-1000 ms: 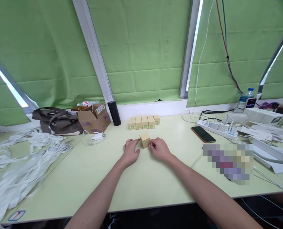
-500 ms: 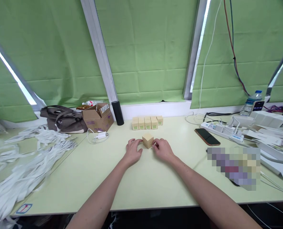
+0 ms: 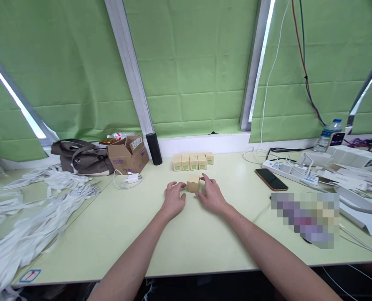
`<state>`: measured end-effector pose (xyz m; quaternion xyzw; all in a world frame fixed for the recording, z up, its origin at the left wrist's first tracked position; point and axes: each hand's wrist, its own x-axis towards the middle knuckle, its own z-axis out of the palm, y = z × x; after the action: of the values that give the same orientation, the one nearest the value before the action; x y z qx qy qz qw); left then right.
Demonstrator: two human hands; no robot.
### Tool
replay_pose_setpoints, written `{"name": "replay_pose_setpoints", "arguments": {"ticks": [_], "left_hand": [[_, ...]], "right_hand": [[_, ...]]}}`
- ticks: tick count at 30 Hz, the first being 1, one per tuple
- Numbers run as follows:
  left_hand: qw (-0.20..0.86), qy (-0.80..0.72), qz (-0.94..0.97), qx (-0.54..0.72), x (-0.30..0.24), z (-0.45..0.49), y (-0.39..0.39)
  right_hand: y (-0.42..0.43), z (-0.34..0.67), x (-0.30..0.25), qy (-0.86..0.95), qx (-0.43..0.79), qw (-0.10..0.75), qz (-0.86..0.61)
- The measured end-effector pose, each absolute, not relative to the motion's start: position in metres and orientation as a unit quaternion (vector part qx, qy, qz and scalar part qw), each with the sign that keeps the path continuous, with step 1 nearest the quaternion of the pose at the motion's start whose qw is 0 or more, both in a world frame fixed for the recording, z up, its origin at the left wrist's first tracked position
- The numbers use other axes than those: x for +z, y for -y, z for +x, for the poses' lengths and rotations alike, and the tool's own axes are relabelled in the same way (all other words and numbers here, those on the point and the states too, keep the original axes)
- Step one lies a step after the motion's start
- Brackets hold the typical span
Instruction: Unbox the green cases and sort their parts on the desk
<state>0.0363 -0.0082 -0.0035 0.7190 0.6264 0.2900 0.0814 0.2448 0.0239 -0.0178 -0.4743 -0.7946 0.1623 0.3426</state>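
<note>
A small tan cardboard box [image 3: 193, 183] sits on the pale green table [image 3: 188, 238] between my two hands. My right hand [image 3: 211, 194] cups its right side, fingers curled around it. My left hand [image 3: 174, 197] rests on the table at the box's left, fingertips at or near its edge. Behind it, a row of several similar small boxes [image 3: 193, 161] with green labels stands near the window ledge.
A black cylinder [image 3: 153, 148], an open brown carton [image 3: 127, 154] and a dark bag [image 3: 81, 156] sit at the back left, with a white charger [image 3: 130, 179] and white straps [image 3: 32, 217]. Right: a phone [image 3: 271, 179], power strip [image 3: 287, 168], white boxes, bottle [image 3: 328, 133].
The box has turned slightly and shifted a little away from me. My right hand's fingers moved up around its right side. The view shifted slightly.
</note>
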Motion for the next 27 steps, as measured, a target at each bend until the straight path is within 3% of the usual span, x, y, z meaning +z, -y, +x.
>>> {"name": "replay_pose_setpoints", "arguments": {"ticks": [8,18,23,27], "left_hand": [[0.066,-0.591,0.748,0.295,0.0,0.042,0.013],[0.07,-0.57,0.757,0.311,-0.002,0.044,0.018],[-0.003,-0.538,0.769,0.346,0.002,0.054,0.026],[-0.083,-0.516,0.766,0.374,0.007,0.059,0.029]], "right_hand": [[-0.024,0.238,-0.017,0.807,0.163,0.337,-0.457],[-0.018,0.233,-0.01,0.721,0.275,0.445,-0.455],[-0.006,0.223,-0.006,0.661,0.363,0.51,-0.413],[0.005,0.219,-0.008,0.677,0.362,0.537,-0.35]]}}
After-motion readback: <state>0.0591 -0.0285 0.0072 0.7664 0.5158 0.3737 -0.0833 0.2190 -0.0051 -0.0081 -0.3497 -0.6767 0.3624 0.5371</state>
